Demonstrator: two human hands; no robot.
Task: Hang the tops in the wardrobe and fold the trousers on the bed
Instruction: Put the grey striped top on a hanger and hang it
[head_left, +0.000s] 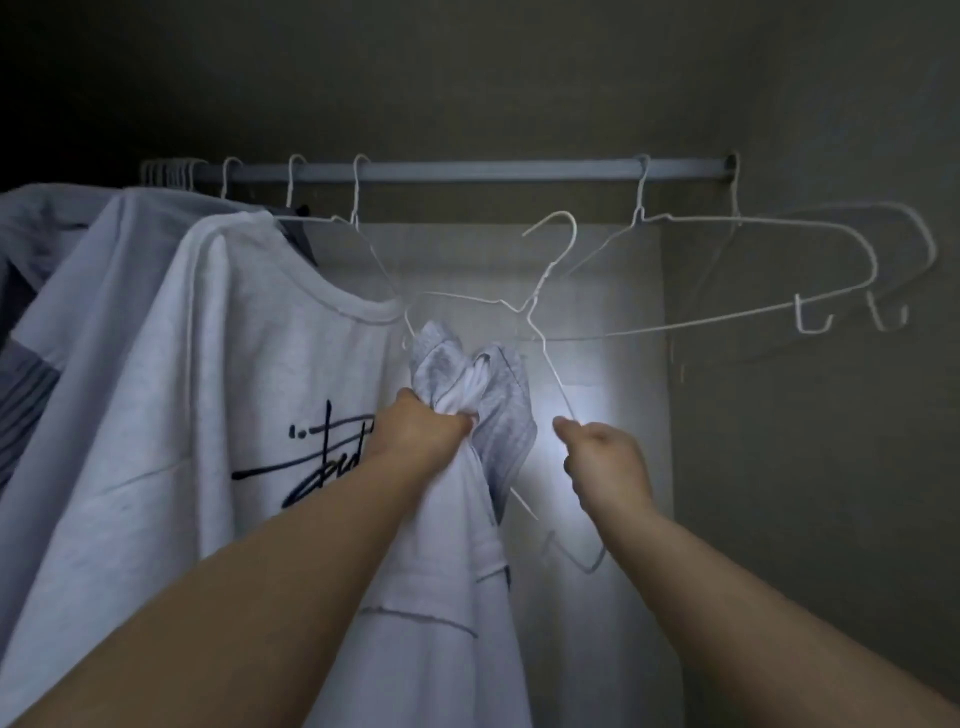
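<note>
Head cam: left hand (423, 434) has its fingers clenched around a bunched-up pale top (457, 597), held below the middle of the wardrobe rail (467, 170). Right hand (605, 467) pinches one arm of a loose wire hanger (540, 312). Top looks soft, light and floppy, so I'd grab it at the neckline. The hanger looks thin and springy.

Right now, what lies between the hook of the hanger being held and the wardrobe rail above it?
Nothing: in the head view the held hanger has its hook free below the rail, with only the dim back wall behind that gap.
</note>
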